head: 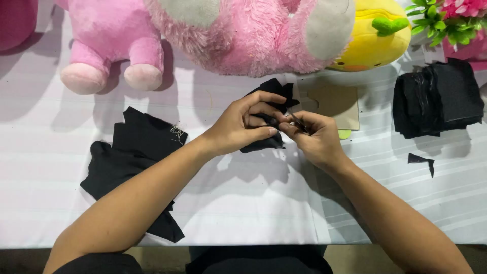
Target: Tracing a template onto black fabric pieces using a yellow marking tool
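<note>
pinching black fabric piece point(267, 117) | left hand point(238, 124), right hand point(314, 139) both grip it | long axis upright, top pointing away

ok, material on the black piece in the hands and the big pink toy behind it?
Black piece: looks like thin matte woven cloth; it folds limply, and the same black cloth at left shows frayed threads. Pink toy: plush, long fuzzy pile, probably synthetic.

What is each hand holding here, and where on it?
Left hand pinches the black cloth piece at its middle edge; right hand holds a thin needle-like tool.
</note>
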